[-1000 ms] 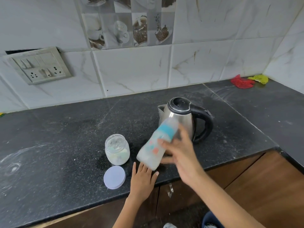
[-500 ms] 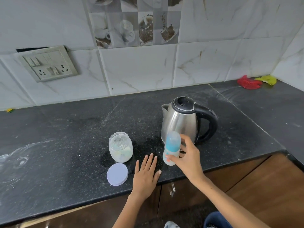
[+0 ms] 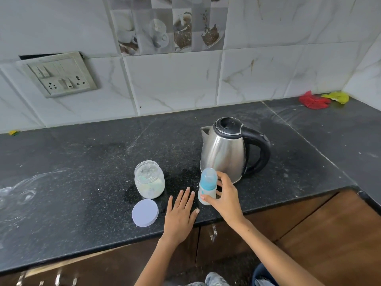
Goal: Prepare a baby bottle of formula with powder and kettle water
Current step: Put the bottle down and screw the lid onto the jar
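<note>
- So a second ago the small translucent baby bottle with the blue cap is tipped over sideways in mid-air, being shaken by the look of it. Now it stands upright on the black speckled stone surface, near the front edge and just in front of the stainless steel kettle with the black handle.
- The right hand is wrapped around the bottle's lower half, fingers curled onto it, so it's grasping the bottle, not let go yet.
- The left hand lies flat and released on the surface just left of the bottle, holding nothing. It's barely moved the whole time.
- The clear glass jar of white powder sits open to the left, with its round pale lilac lid lying flat in front of it, both in the same spots as before.
- My read: the cap's on, there's pale milky stuff in the bottom, so the mixing looks done and the bottle is basically ready. What's left is probably just letting go and maybe putting the lid back on the jar.
</note>
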`<state>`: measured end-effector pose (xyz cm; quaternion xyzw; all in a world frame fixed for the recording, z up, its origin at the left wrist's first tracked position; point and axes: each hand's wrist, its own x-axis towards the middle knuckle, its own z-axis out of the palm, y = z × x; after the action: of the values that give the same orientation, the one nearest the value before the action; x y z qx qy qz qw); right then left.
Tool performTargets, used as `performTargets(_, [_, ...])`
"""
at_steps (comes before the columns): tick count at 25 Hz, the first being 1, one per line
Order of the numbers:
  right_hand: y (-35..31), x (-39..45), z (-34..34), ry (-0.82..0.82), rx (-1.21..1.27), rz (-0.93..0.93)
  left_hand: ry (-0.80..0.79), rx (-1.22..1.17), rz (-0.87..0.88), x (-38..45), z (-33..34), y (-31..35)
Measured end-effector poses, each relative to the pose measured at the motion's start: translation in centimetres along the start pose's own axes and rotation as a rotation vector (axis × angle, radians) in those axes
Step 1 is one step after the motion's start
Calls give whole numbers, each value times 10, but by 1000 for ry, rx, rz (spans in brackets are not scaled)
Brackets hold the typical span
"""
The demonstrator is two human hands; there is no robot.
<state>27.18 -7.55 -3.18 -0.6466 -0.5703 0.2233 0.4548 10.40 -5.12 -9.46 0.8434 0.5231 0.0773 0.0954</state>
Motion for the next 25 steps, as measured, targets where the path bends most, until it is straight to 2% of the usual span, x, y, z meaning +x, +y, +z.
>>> performTargets(2, [-4, -5, -6, 2, -45, 44, -14, -20, -1, 2, -5, 2])
performTargets(4, [-11, -19, -12, 162, -7, 87, -9, -51, -13, 5, -13, 6])
performTargets(6, [-23, -36, -12, 331, 9, -31, 69, -118, -38, 3, -28, 11])
performTargets(7, [-30, -42, -9, 334, 8, -112, 136, -156, -49, 0, -36, 12])
performTargets(9, [-45, -47, 1, 219, -3, -229, 287, -196, -54, -10, -53, 6])
performTargets(11, [-59, -42, 12, 56, -22, -267, 416, -202, -101, -25, -65, -6])
performTargets(14, [-69, -27, 24, -82, 14, -250, 501, -158, -342, -48, -70, -28])
performTargets(17, [-70, -16, 32, -131, 48, -226, 372, -133, -598, -57, -64, -44])
performTargets(20, [-67, -12, 38, -221, 42, -220, 203, -90, -664, -52, -59, -54])
performTargets(25, [-56, -7, 44, -342, -2, -178, 292, -94, -649, -56, -62, -51])
